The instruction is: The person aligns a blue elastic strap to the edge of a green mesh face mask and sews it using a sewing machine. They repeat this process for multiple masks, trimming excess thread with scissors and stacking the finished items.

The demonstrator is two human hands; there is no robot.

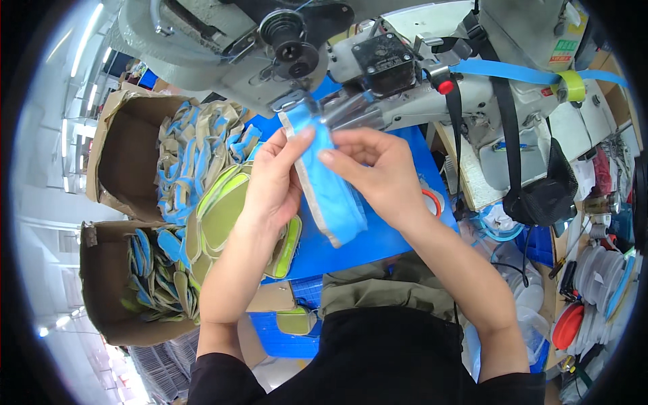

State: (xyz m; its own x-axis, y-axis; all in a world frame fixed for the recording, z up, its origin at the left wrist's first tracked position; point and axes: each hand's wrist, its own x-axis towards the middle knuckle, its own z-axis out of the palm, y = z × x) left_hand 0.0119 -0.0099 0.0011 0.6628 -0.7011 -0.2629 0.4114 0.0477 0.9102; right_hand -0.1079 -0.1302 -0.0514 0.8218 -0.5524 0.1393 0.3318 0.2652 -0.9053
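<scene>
A folded blue fabric piece [337, 209] with a beige edge hangs below the presser foot [290, 101] of an industrial sewing machine [202, 44]. Its upper end reaches up to the foot, while the lower end lies over the blue tabletop [310, 260]. My left hand [270, 179] is closed on the beige-edged side, thumb on top. From the other side my right hand [388, 172] pinches the blue edge between thumb and fingers, slightly blurred. A metal binding guide [354, 111] sits just above the right fingers.
Olive pieces with lime edging [226, 209] are stacked left of my left forearm. Cardboard boxes [125, 145] at the left hold blue, beige and green pieces. Blue tape [506, 69] runs through a yellow-green ring [570, 86]. Orange-handled scissors [435, 201] lie near the table's right edge.
</scene>
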